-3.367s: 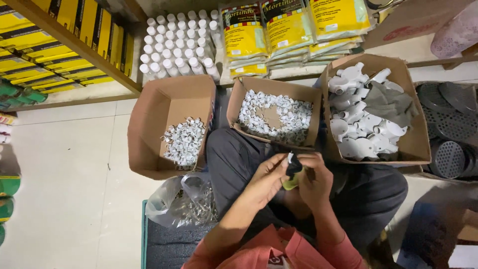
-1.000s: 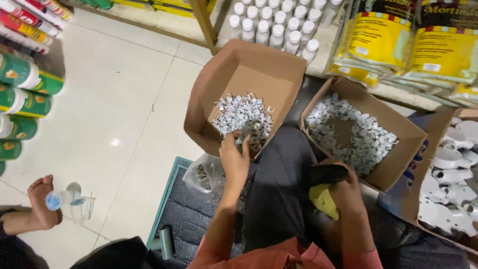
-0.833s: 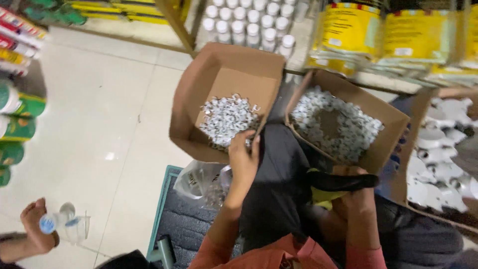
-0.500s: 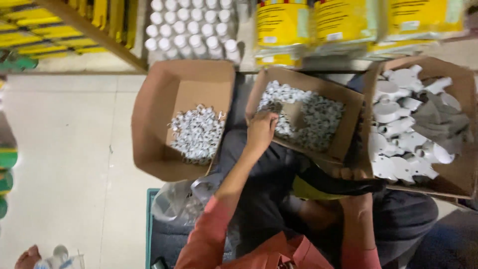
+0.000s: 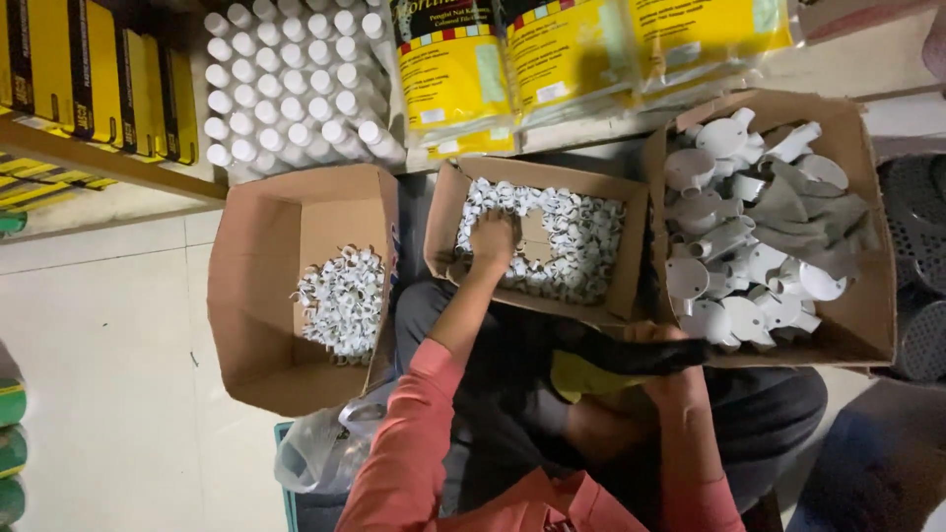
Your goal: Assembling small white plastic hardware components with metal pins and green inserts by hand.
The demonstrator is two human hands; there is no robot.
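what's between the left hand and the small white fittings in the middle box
Nothing visible. The left hand is already down inside the middle cardboard box, resting on the pile of small white fittings; the box is open-topped.

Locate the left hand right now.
In the head view, the left hand is down in the middle cardboard box, resting on its pile of small white fittings, between the left box and the right box.

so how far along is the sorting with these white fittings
Done: a pile of small white fittings lies in the left box. In hand: left hand reaches into the middle box; right hand holds a black-and-yellow cloth. Left: the middle box remains mostly full.
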